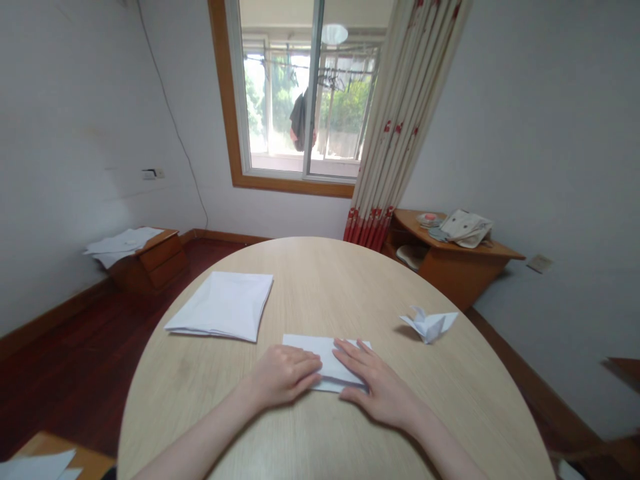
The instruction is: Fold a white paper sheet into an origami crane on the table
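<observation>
A folded sheet of white paper (pixel 329 363) lies on the round table in front of me, its crease running side to side. On its left end rests my left hand (pixel 284 375), fingers laid flat and close together. My right hand (pixel 376 385) presses on the right end with its fingers spread and the thumb at the near edge. Both hands cover parts of the paper. To the right stands a white origami crane (pixel 427 325), apart from my hand. A stack of square white paper (pixel 223 305) lies beyond my left hand.
The round wooden table (pixel 320 267) has a curved edge on the left, back and right. Behind it are a window, a patterned curtain (pixel 395 133) and a corner desk (pixel 460 257) bearing a cloth bag (pixel 467 228). A low drawer cabinet (pixel 163 260) with papers stands at left.
</observation>
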Available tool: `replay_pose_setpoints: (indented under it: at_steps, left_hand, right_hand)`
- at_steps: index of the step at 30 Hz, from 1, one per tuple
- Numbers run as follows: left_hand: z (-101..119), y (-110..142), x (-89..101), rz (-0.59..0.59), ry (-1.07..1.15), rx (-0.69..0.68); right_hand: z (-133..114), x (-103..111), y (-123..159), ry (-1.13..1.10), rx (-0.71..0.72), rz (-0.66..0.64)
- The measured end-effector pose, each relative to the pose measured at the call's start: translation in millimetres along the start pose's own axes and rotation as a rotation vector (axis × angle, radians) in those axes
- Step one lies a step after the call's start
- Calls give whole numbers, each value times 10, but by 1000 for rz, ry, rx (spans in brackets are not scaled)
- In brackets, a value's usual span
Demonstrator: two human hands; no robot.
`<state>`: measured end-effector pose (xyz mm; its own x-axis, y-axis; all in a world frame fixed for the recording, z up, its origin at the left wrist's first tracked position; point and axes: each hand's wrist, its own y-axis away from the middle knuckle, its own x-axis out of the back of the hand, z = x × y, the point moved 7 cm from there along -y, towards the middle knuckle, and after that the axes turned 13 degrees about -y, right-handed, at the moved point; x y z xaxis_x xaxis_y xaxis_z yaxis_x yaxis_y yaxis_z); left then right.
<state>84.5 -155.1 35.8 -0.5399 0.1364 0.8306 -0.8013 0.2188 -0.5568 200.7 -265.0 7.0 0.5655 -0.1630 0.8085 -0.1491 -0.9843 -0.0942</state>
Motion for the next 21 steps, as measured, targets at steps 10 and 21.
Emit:
replay_pose_setpoints:
  at_steps: [10,21]
  left_hand:
    - [-5,-8,287,285,-198,34]
    - [-66,-7,490,382,-323,154]
  right_hand:
    - [-237,353,146,212,347,373]
    - [-261,513,252,257,400,629]
